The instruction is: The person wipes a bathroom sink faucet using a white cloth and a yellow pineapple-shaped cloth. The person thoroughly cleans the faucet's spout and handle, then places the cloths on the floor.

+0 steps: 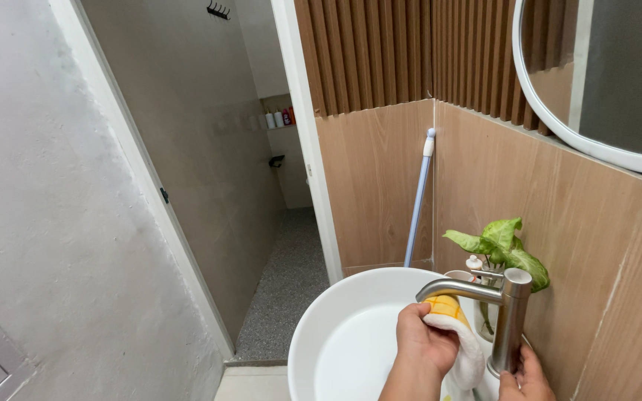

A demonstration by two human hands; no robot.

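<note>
Wiping steel faucet (510,312) w/ cloth (458,341), white basin (336,319), wood-panel bathroom wall (380,178).

The left hand (423,347) presses a yellow-and-white cloth (456,338) against the steel faucet (499,312), whose base the right hand (525,379) holds.

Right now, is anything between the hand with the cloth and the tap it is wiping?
Nothing visible. The left hand presses the yellow and white cloth straight against the underside of the steel tap. The right hand rests at the tap's base, and the green plant stands behind, out of the way.
</note>
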